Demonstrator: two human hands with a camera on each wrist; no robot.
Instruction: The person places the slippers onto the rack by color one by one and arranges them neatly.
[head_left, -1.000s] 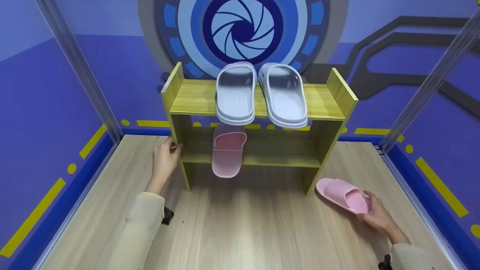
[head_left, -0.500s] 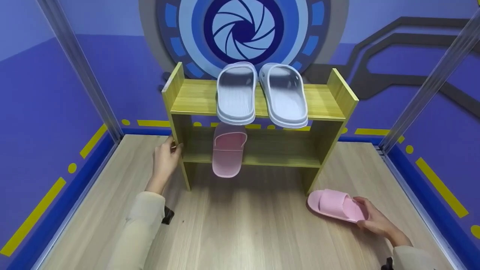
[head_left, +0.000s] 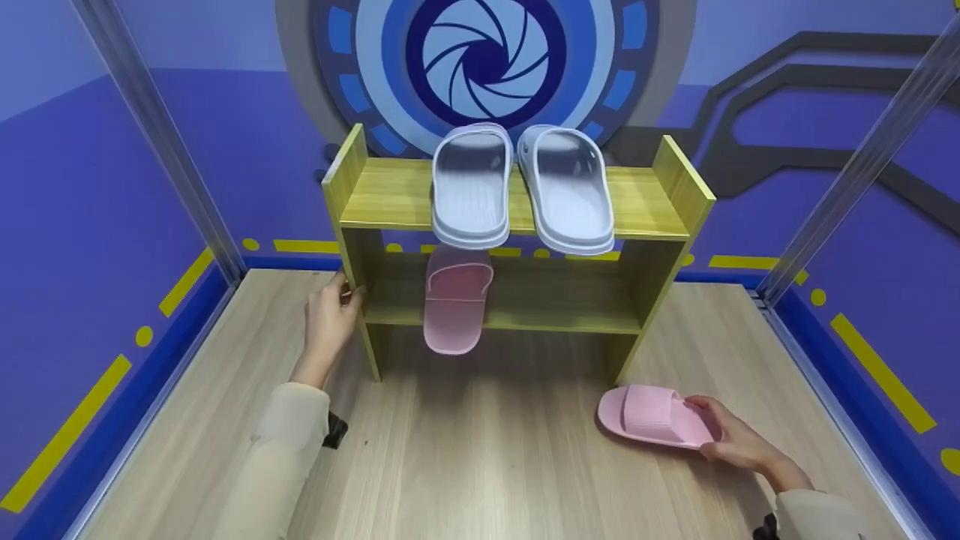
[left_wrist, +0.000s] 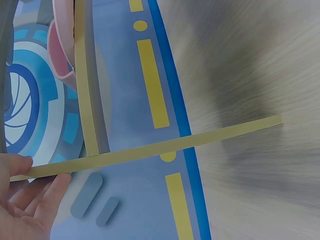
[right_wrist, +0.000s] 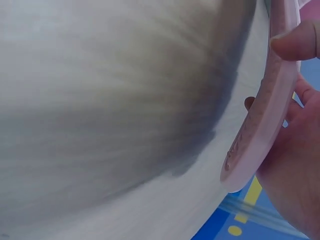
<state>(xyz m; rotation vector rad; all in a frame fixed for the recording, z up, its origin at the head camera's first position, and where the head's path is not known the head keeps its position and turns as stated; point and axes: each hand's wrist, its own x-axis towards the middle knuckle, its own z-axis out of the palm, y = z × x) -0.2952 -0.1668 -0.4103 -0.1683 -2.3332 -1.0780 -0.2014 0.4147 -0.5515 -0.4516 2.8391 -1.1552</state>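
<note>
My right hand (head_left: 739,441) grips a pink slide slipper (head_left: 649,416) by its heel end, its toe pointing left, in front of the rack's right leg. In the right wrist view the thumb lies on one face of the slipper's sole (right_wrist: 265,125), with fingers on the other side. My left hand (head_left: 330,319) holds the left side panel of a yellowish wooden shoe rack (head_left: 570,300); the left wrist view shows thumb and fingers on either side of the panel's edge (left_wrist: 150,150). Another pink slipper (head_left: 454,322) sits on the middle shelf, left of centre, its heel overhanging the front.
Two pale grey-blue clogs (head_left: 472,199) stand side by side on the top shelf, heels over its front edge. The rack stands on a wood-grain table (head_left: 480,465). Blue patterned walls (head_left: 862,262) with metal corner posts (head_left: 870,165) enclose the back and sides.
The right hand has carried the pink slipper left and a little towards the front, and its toe has swung to point more squarely left. The left hand, rack and other shoes stay put.
</note>
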